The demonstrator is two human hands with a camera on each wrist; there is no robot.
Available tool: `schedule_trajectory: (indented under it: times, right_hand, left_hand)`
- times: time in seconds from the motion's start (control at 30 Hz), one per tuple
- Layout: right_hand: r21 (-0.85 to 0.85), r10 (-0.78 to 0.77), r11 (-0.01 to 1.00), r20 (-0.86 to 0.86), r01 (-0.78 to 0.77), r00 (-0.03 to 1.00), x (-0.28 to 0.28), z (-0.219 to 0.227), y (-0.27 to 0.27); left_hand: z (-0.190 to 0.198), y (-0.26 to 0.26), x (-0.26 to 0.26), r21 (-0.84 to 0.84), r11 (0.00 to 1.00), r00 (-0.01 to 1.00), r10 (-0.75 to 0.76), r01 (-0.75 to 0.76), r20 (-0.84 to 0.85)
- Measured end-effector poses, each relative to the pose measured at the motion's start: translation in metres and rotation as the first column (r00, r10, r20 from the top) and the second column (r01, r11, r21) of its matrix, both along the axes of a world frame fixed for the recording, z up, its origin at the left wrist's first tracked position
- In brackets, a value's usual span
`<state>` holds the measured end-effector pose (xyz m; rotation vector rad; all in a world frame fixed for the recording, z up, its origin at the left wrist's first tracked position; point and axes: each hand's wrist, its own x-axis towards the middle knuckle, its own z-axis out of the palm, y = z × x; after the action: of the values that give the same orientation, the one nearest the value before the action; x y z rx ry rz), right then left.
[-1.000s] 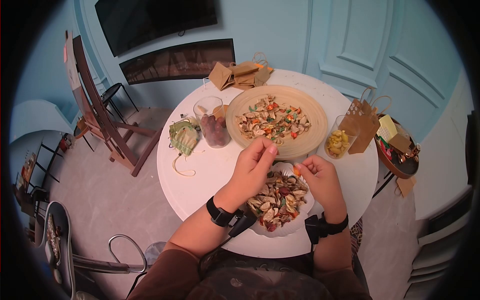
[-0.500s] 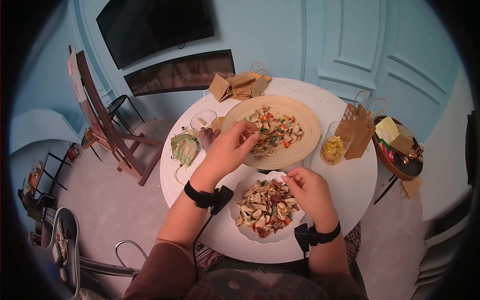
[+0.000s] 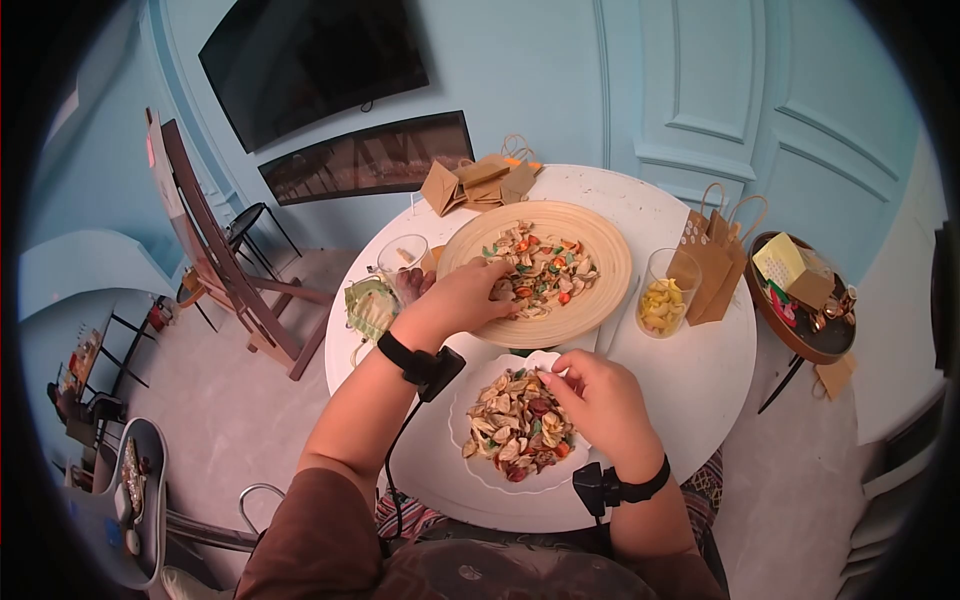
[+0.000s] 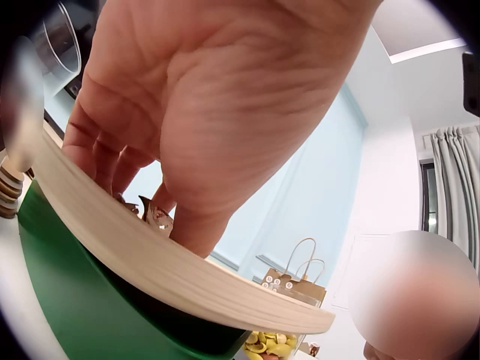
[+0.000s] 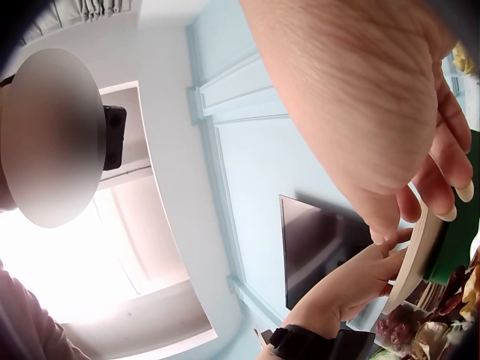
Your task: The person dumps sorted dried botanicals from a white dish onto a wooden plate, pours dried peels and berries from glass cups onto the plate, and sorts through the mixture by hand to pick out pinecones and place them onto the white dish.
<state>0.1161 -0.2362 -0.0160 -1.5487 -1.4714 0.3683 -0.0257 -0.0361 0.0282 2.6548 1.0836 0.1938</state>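
My left hand (image 3: pixel 468 296) reaches over the near left rim of a round bamboo plate (image 3: pixel 615 255), its fingers down among dried petals (image 3: pixel 560 268) with red, orange and green bits. In the left wrist view, a gap shows between the thumb (image 4: pixel 196 232) and the other fingers, with dried pieces (image 4: pixel 155 216) seen through it. My right hand (image 3: pixel 603 398) hovers at the right edge of a white scalloped dish (image 3: pixel 568 466) heaped with mixed dried petals (image 3: pixel 512 425). Its thumb and fingers are loosely bent, and nothing shows between them.
A clear cup of yellow pieces (image 3: pixel 660 308) stands right of the plate beside brown paper bags (image 3: pixel 715 265). To the left are another clear cup (image 3: pixel 405 255) and a green pouch (image 3: pixel 370 308). More paper bags (image 3: pixel 478 185) lie behind. Something green (image 4: pixel 75 292) sits under the plate.
My left hand has gone from above the scalloped dish forward and left into the bamboo plate. The orange piece pinched by my right hand earlier no longer shows there.
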Motion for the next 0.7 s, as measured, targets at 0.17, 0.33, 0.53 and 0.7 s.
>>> schedule_trajectory:
  times: [0.17,0.33,0.53,0.7]
  right_hand:
    - [0.020,0.004,1.000,0.019,-0.004,1.000,0.001,-0.003,0.000]
    - [0.038,0.019,0.999,0.008,-0.019,1.000,0.001,-0.004,0.000]
    - [0.049,0.019,0.999,0.031,-0.020,0.999,0.001,-0.003,-0.001]
    - [0.031,0.019,0.999,0.043,-0.020,0.999,0.002,-0.003,-0.001]
  left_hand:
    - [-0.003,0.007,0.010,0.010,0.993,0.993,-0.115,0.115,0.029]
    - [0.003,0.018,0.025,-0.011,0.979,0.978,-0.201,0.201,0.053]
    - [0.027,0.021,0.048,-0.089,0.973,0.972,-0.200,0.212,0.121]
    - [0.017,0.022,0.069,0.072,0.969,0.970,-0.240,0.236,0.042]
